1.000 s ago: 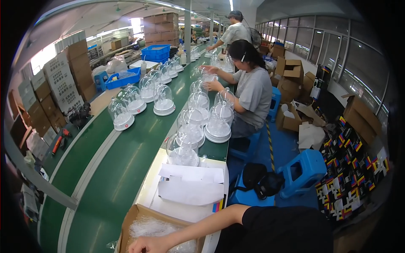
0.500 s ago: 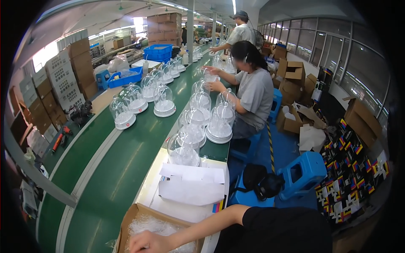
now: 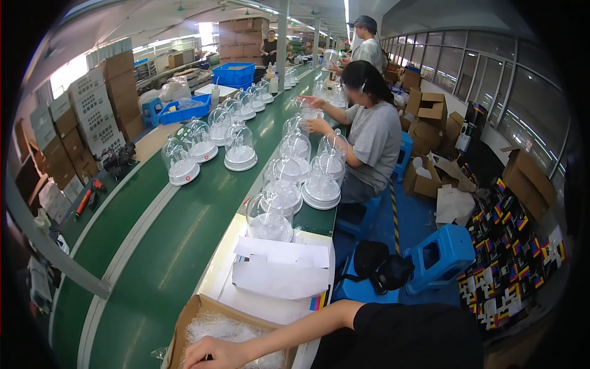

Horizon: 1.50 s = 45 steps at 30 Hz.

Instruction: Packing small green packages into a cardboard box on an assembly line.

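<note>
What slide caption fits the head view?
Right hand over an open brown cardboard box of clear, wispy pieces, near clear domes on round white bases along a green worktop.

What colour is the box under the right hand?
The box is brown, clearest in the head view.

The open box is plain brown cardboard, matt and stiff, and the clear shreds in it look like thin plastic, crinkled and shiny. Just beyond the box lies white card, creased and dull. Farther past it, I see transparent domes catching the light, hard and glossy, over smooth white bases. Left of the box the green belt has a sleek sheen; right of it, the sleeve is matt black cloth and the stool smooth blue plastic.
</note>
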Each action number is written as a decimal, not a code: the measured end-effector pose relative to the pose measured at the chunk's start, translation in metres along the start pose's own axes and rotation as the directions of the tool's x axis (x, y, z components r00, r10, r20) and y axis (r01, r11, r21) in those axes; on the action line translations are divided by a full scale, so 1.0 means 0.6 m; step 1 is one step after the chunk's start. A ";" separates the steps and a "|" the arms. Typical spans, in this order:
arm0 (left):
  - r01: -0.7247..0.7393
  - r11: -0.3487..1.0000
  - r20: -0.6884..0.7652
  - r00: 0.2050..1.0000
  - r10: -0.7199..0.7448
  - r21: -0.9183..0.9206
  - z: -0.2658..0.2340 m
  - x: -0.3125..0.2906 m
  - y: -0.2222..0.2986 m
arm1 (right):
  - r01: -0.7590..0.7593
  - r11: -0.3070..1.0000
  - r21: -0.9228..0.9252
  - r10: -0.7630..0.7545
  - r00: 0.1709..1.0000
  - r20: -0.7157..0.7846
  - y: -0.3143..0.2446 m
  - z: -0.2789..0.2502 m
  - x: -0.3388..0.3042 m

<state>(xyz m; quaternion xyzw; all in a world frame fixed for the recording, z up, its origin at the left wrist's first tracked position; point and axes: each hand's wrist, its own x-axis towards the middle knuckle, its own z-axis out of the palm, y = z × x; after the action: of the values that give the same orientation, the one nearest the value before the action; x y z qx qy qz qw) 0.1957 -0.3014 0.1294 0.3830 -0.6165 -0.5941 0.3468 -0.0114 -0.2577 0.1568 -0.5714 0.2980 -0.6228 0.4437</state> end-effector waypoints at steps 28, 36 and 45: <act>-0.115 0.987 -0.107 0.986 0.127 0.111 0.017 -0.011 0.007 | -0.154 0.988 0.012 0.153 0.985 0.077 0.034 0.005 -0.003; -0.180 0.972 -0.040 0.981 0.188 0.153 0.005 -0.003 0.000 | -0.089 0.995 -0.048 0.093 0.991 0.093 0.040 0.003 0.000; -0.138 0.985 -0.031 0.989 0.142 0.108 0.003 -0.011 0.002 | -0.096 0.994 -0.057 0.103 0.985 0.137 0.040 0.002 -0.003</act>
<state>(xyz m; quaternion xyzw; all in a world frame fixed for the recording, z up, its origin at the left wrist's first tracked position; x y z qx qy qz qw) 0.1969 -0.2946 0.1308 0.3677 -0.6657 -0.5274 0.3788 -0.0052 -0.2662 0.1352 -0.6088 0.3102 -0.5506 0.4795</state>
